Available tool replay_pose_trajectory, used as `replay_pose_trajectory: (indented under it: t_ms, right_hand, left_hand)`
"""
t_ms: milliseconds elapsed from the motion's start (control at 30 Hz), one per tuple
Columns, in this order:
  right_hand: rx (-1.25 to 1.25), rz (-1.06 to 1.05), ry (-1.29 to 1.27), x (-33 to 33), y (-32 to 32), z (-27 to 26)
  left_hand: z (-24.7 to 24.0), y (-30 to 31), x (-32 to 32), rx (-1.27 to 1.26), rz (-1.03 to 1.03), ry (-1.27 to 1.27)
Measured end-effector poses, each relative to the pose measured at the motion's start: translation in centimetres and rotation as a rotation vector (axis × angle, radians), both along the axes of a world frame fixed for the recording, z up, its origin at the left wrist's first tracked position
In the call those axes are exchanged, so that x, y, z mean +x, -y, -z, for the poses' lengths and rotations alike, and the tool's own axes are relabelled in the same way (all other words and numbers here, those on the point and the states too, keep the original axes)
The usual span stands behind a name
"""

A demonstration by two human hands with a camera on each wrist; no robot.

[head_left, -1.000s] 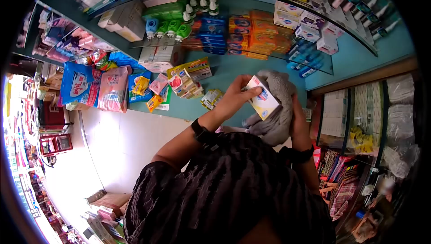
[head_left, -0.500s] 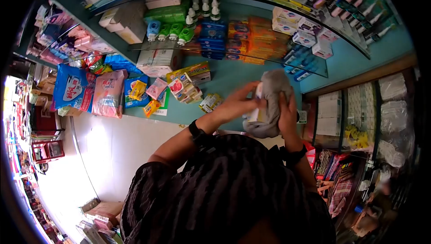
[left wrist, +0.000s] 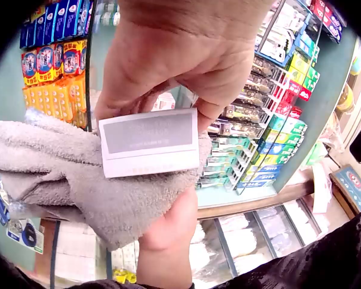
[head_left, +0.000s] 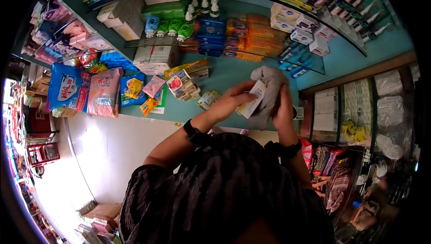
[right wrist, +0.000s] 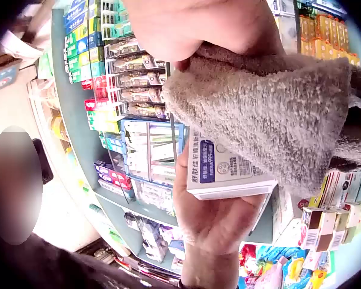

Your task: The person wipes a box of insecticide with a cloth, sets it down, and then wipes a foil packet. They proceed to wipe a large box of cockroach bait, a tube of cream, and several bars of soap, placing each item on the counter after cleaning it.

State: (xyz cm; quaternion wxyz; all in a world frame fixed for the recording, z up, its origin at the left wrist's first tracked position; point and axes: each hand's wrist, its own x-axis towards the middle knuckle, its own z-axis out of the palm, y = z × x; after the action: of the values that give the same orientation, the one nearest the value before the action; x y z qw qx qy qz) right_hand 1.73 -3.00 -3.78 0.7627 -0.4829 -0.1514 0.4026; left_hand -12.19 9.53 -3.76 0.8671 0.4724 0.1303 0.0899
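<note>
A small white box (head_left: 252, 99) is pinched by the left hand (head_left: 232, 102) against a bundled grey cloth (head_left: 269, 82) in the head view. From the other side the right hand (head_left: 283, 111) grips the cloth. In the left wrist view the box's end (left wrist: 150, 144) faces the camera, with the left hand (left wrist: 180, 60) above it and the cloth (left wrist: 108, 186) behind and below. The right wrist view shows the box (right wrist: 228, 171) in the left hand (right wrist: 219, 220), partly covered by the cloth (right wrist: 265, 108) that the right hand (right wrist: 210, 27) holds.
On the teal counter (head_left: 224, 73) lie a yellow box (head_left: 187, 69), a stack of small boxes (head_left: 183, 86), a small yellow pack (head_left: 208, 100) and detergent bags (head_left: 104, 92). Glass shelves with soaps (head_left: 251, 37) and bottles stand behind. Wrapped goods (head_left: 388, 109) fill the shelf at right.
The box has tilted and now sits flatter against the cloth, its large face less turned to the head camera. Both hands have shifted slightly left with the cloth, which looks more compactly bundled.
</note>
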Motion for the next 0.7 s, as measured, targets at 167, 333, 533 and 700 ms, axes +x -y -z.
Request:
replay_pose_trajectory:
  t_ms: [167, 333, 533, 700]
  right_hand:
    - [-0.102, -0.066, 0.243, 0.2, -0.2, -0.3]
    - [-0.076, -0.188, 0.291, 2.5, 0.7, -1.3]
    - [0.005, -0.143, -0.227, 5.7, 2.0, -0.8]
    - [-0.022, -0.254, -0.208, 6.1, 2.0, -1.4]
  left_hand:
    - [-1.1, 1.1, 0.0, 0.547, -0.105, -0.168]
    - [-1.7, 1.1, 0.6, 0.206, 0.031, -0.021]
    - [-1.5, 3.6, 3.2, -0.194, -0.161, 0.174]
    - [-2.2, 4.4, 5.6, 0.182, -0.339, 0.038]
